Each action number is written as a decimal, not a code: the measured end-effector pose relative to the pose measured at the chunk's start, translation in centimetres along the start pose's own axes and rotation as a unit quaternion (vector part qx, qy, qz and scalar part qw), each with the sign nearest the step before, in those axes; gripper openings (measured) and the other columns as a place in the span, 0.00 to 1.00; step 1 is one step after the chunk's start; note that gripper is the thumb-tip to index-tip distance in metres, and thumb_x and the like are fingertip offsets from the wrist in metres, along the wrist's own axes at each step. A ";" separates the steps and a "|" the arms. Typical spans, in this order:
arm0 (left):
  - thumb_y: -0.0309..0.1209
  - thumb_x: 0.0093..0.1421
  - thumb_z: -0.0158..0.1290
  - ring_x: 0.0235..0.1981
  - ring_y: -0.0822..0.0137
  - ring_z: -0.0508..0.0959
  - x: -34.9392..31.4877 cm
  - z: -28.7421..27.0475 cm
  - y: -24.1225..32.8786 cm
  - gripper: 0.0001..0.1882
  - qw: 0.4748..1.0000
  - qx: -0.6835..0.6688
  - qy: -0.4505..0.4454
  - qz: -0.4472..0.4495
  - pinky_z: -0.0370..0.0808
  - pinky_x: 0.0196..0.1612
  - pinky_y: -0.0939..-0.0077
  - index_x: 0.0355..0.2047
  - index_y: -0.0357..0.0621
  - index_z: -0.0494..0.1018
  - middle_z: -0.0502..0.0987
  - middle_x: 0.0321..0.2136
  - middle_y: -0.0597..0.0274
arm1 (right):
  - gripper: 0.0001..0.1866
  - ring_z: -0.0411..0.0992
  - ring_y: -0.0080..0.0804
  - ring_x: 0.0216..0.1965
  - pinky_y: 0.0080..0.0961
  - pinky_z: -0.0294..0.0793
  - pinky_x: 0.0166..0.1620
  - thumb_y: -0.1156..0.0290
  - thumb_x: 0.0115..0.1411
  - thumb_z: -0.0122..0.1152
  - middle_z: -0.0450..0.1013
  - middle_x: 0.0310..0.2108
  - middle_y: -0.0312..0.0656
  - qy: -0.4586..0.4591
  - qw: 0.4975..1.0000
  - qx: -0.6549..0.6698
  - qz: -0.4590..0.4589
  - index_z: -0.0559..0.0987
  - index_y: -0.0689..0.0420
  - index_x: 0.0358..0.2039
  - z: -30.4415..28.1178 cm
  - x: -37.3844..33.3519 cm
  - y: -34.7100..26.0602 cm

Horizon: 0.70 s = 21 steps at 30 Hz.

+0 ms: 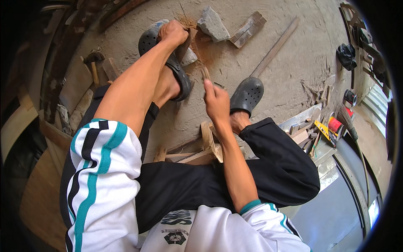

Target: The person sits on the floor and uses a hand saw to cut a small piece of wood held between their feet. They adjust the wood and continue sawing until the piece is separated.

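Observation:
My left hand (173, 32) is closed in a fist beside my left shoe (147, 41). A dark brown piece of wood (183, 47) extends from under its fingers, and the grip itself is partly hidden. Between my feet, my right hand (217, 101) wraps round a short, narrow brown wooden piece (205, 72), thumb along it; the rest of that piece is covered by the hand. Reddish sawdust (200, 51) lies on the floor near the left hand. Pale stone chunks surround that spot, one large (213, 24) and one smaller (189, 57).
A wooden block (248, 29) and a long strip (276, 46) lie ahead. At left, a hammer (94, 67) rests among boards. Scrap wood (205, 138) sits between my legs. To the right are a yellow handsaw (325, 133), a red can (335, 124), a broom (349, 124) and a black bag (346, 56).

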<state>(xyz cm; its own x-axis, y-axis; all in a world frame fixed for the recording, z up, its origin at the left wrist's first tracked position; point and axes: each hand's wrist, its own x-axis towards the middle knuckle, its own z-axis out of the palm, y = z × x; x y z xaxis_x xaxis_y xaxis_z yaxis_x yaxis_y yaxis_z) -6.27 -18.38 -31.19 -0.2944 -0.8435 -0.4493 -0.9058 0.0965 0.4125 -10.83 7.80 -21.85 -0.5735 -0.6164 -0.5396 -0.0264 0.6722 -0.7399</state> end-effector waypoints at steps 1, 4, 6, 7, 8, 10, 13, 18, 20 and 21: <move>0.32 0.48 0.60 0.44 0.41 0.80 -0.2 -0.6 -0.3 0.13 1.000 -0.004 0.000 -0.004 0.76 0.49 0.57 0.34 0.41 0.82 0.80 0.39 0.39 | 0.31 0.54 0.20 0.18 0.27 0.53 0.22 0.50 0.68 0.51 0.59 0.13 0.30 -0.013 1.000 -0.005 0.012 0.65 0.61 0.16 -1.2 -1.9 0.7; 0.32 0.48 0.60 0.44 0.42 0.80 -0.4 -1.0 -0.6 0.13 1.000 -0.001 -0.011 0.005 0.76 0.49 0.57 0.35 0.42 0.83 0.81 0.39 0.40 | 0.31 0.54 0.20 0.18 0.27 0.53 0.21 0.48 0.68 0.50 0.58 0.13 0.30 -0.020 1.000 -0.002 0.019 0.66 0.61 0.16 -2.0 -3.9 0.8; 0.32 0.49 0.60 0.44 0.43 0.80 -0.2 -0.8 -0.7 0.12 1.000 0.005 -0.013 0.005 0.76 0.49 0.58 0.35 0.44 0.83 0.81 0.39 0.41 | 0.30 0.54 0.19 0.18 0.26 0.52 0.21 0.50 0.68 0.52 0.58 0.13 0.29 -0.012 1.000 0.012 0.014 0.66 0.60 0.15 -1.0 -2.1 0.4; 0.32 0.49 0.60 0.45 0.43 0.80 0.3 -0.2 0.0 0.12 1.000 0.005 -0.011 0.008 0.76 0.50 0.58 0.35 0.45 0.83 0.81 0.39 0.41 | 0.30 0.54 0.18 0.18 0.25 0.52 0.21 0.51 0.68 0.53 0.58 0.14 0.29 0.004 1.000 0.022 0.011 0.66 0.60 0.15 0.4 1.4 -0.4; 0.32 0.49 0.60 0.45 0.44 0.80 0.5 0.3 0.3 0.12 1.000 0.007 -0.008 0.006 0.75 0.50 0.58 0.35 0.46 0.84 0.81 0.39 0.42 | 0.29 0.54 0.17 0.18 0.24 0.51 0.21 0.52 0.68 0.54 0.59 0.14 0.28 0.015 0.999 0.033 0.009 0.66 0.59 0.15 1.0 3.3 -0.7; 0.32 0.48 0.60 0.44 0.43 0.80 0.4 0.1 0.0 0.12 1.000 0.000 -0.015 -0.001 0.75 0.50 0.57 0.35 0.47 0.84 0.81 0.38 0.42 | 0.29 0.54 0.17 0.18 0.24 0.51 0.21 0.52 0.68 0.54 0.58 0.14 0.28 0.005 1.000 0.021 0.012 0.66 0.59 0.15 0.4 1.2 -0.7; 0.31 0.48 0.60 0.44 0.43 0.80 -0.5 -1.1 -0.8 0.12 1.000 -0.017 -0.015 -0.001 0.76 0.49 0.56 0.35 0.47 0.84 0.81 0.38 0.42 | 0.31 0.54 0.19 0.18 0.26 0.53 0.22 0.50 0.68 0.51 0.58 0.14 0.29 -0.025 0.998 0.033 0.045 0.66 0.61 0.15 -1.5 -4.6 0.2; 0.31 0.48 0.59 0.43 0.43 0.81 0.3 -0.1 0.4 0.13 1.000 0.007 -0.015 0.004 0.76 0.49 0.58 0.36 0.50 0.84 0.81 0.38 0.42 | 0.28 0.54 0.17 0.19 0.23 0.53 0.22 0.53 0.68 0.53 0.60 0.14 0.29 0.000 0.999 0.045 0.012 0.68 0.59 0.16 1.1 3.6 -0.4; 0.31 0.49 0.59 0.44 0.44 0.80 0.2 -0.4 0.1 0.13 1.000 0.010 -0.028 -0.001 0.76 0.49 0.59 0.36 0.51 0.84 0.81 0.38 0.43 | 0.28 0.54 0.17 0.19 0.23 0.53 0.22 0.53 0.68 0.53 0.60 0.14 0.28 -0.004 1.000 0.023 0.011 0.68 0.59 0.16 0.6 2.2 -0.5; 0.31 0.49 0.59 0.44 0.44 0.80 0.1 -0.6 -0.1 0.13 0.999 0.012 -0.034 -0.004 0.76 0.49 0.60 0.36 0.51 0.84 0.81 0.38 0.43 | 0.28 0.54 0.17 0.19 0.23 0.53 0.22 0.52 0.68 0.53 0.59 0.14 0.28 -0.008 1.000 0.013 0.010 0.68 0.59 0.16 0.2 0.9 -0.5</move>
<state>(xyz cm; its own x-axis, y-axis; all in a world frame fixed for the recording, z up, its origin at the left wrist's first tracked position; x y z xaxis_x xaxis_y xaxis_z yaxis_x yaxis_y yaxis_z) -6.02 -18.78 -30.73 -0.3054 -0.8070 -0.5054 -0.9152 0.1022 0.3897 -11.15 6.80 -22.10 -0.5598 -0.6097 -0.5611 0.0065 0.6739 -0.7388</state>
